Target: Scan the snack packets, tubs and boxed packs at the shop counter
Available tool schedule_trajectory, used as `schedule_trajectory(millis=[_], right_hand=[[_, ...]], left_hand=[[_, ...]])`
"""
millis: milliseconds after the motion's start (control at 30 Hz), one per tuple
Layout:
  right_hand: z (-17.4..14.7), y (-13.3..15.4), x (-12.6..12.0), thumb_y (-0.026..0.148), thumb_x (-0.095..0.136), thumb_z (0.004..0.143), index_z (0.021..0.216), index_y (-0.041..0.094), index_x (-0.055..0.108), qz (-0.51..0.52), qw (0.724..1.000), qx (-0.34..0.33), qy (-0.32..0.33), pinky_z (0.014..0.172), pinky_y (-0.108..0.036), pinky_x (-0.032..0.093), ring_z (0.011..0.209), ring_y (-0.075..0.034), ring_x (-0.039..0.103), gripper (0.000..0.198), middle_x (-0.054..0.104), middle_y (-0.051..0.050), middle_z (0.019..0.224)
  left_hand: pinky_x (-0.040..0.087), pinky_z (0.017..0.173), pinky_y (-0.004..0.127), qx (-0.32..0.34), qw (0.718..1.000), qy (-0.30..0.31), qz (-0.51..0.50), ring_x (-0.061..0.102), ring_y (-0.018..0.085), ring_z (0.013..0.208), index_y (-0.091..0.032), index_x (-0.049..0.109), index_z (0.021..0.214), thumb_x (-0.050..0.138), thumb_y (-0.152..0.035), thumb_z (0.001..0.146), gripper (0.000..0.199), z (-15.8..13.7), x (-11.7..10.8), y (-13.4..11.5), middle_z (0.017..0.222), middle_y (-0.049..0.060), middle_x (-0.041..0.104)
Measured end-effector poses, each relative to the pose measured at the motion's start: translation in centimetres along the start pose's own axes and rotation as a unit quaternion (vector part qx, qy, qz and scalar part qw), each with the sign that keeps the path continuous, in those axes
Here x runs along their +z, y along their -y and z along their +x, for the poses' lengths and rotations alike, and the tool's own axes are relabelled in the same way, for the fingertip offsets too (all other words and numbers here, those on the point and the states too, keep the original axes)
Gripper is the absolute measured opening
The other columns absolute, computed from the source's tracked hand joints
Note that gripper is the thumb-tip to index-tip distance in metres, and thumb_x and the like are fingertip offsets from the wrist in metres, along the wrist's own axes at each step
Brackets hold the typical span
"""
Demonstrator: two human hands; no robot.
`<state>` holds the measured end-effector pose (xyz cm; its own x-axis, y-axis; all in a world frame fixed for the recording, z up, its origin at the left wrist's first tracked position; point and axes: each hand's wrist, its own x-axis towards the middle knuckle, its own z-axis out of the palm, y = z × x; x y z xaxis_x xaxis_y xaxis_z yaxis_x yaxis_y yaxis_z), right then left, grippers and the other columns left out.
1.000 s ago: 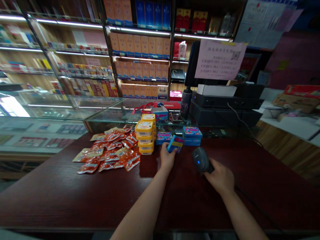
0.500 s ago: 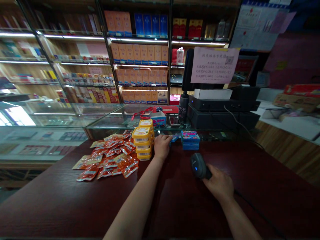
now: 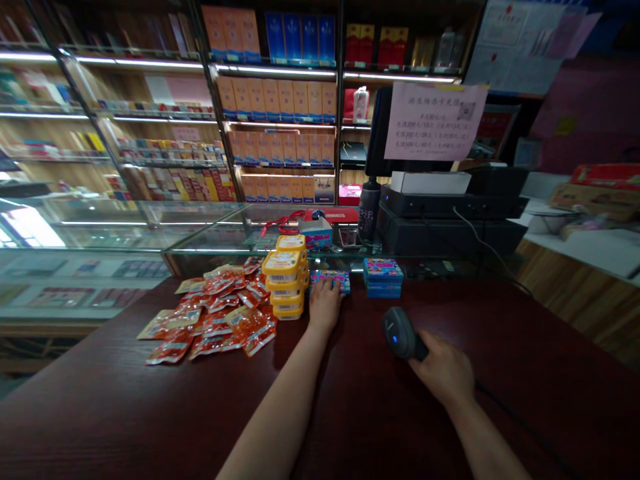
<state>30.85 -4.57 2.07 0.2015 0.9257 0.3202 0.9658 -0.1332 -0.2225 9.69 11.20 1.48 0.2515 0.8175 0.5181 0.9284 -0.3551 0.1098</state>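
My left hand [image 3: 325, 305] lies at the near edge of a small blue-and-pink patterned box [image 3: 341, 281], fingers stretched over its front and apart. Just left of that hand rise stacked yellow-lidded tubs [image 3: 283, 265]. A pile of orange-red snack packets [image 3: 210, 310] spreads out farther left. To the right sits a short stack of similar blue boxes [image 3: 383, 277]. My right hand [image 3: 445, 367] is wrapped round the handle of a black barcode scanner [image 3: 399, 333], whose head points left with a blue light on it. The scanner is held above the dark wooden counter [image 3: 370, 413].
Behind the counter runs a glass display case [image 3: 225, 240], with an opened blue box [image 3: 318, 237] and red lanyard on it. A monitor bearing a pink paper sign [image 3: 434, 123] stands at right above black machines [image 3: 450, 227]. The scanner's cable [image 3: 520, 423] trails right.
My left hand has drawn back slightly toward me, and more of the blue patterned box shows beyond its fingers. My right hand still holds the scanner in nearly the same place.
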Motion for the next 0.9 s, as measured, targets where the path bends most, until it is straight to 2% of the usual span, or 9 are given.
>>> schedule_trajectory(millis=[167, 233, 400, 700, 833, 900], right_hand=[[0.0, 0.3, -0.1, 0.027, 0.059, 0.078, 0.102, 0.024, 0.064, -0.025, 1.0, 0.013, 0.014, 0.064, -0.027, 0.041, 0.081, -0.021, 0.067, 0.025, 0.071, -0.004, 0.09], [0.0, 0.3, -0.1, 0.029, 0.059, 0.078, 0.102, 0.024, 0.064, -0.027, 0.999, 0.011, 0.016, 0.064, -0.027, 0.041, 0.081, -0.021, 0.067, 0.025, 0.071, -0.004, 0.09], [-0.1, 0.2, 0.0, 0.031, 0.059, 0.079, 0.104, 0.024, 0.063, -0.023, 1.0, 0.003, 0.007, 0.064, -0.028, 0.041, 0.082, -0.022, 0.066, 0.026, 0.071, -0.004, 0.094], [0.0, 0.1, 0.0, 0.031, 0.058, 0.077, 0.101, 0.024, 0.064, -0.031, 0.999, 0.003, 0.007, 0.061, -0.027, 0.04, 0.078, -0.02, 0.066, 0.025, 0.071, -0.004, 0.089], [0.1, 0.1, 0.0, 0.033, 0.058, 0.078, 0.099, 0.024, 0.064, -0.033, 0.999, 0.011, 0.011, 0.061, -0.027, 0.039, 0.078, -0.021, 0.066, 0.024, 0.071, -0.004, 0.084], [0.2, 0.2, 0.0, 0.031, 0.058, 0.077, 0.098, 0.024, 0.063, -0.031, 0.999, 0.012, 0.019, 0.061, -0.027, 0.038, 0.079, -0.021, 0.066, 0.022, 0.07, -0.004, 0.083]], left_hand=[[0.014, 0.114, 0.052, 0.033, 0.999, -0.002, 0.007, 0.035, 0.03, 0.133, -0.019, 0.051, 0.13, 0.058, -0.028, 0.083, 0.049, -0.6, 0.5, -0.5, 0.139, 0.014, 0.047], [0.011, 0.114, 0.054, 0.033, 0.999, 0.0, 0.006, 0.033, 0.03, 0.135, -0.022, 0.049, 0.132, 0.057, -0.031, 0.085, 0.05, -1.0, 0.5, -0.6, 0.142, 0.013, 0.044], [0.012, 0.113, 0.055, 0.002, 1.0, 0.018, 0.001, 0.03, 0.028, 0.137, -0.024, 0.045, 0.136, 0.05, -0.028, 0.088, 0.048, -1.2, 0.6, -0.4, 0.145, 0.012, 0.039], [0.013, 0.113, 0.054, 0.0, 1.0, 0.018, 0.014, 0.027, 0.027, 0.138, -0.026, 0.041, 0.138, 0.046, -0.027, 0.089, 0.049, -1.0, 0.9, 0.7, 0.148, 0.01, 0.036], [0.015, 0.112, 0.057, 0.002, 1.0, 0.015, 0.011, 0.025, 0.03, 0.139, -0.023, 0.042, 0.137, 0.05, -0.028, 0.088, 0.05, -0.8, 0.9, 0.9, 0.148, 0.013, 0.035], [0.021, 0.111, 0.054, 0.003, 1.0, -0.001, 0.003, 0.029, 0.031, 0.137, -0.019, 0.043, 0.136, 0.049, -0.027, 0.088, 0.049, -0.7, 0.5, 0.8, 0.145, 0.016, 0.038]])
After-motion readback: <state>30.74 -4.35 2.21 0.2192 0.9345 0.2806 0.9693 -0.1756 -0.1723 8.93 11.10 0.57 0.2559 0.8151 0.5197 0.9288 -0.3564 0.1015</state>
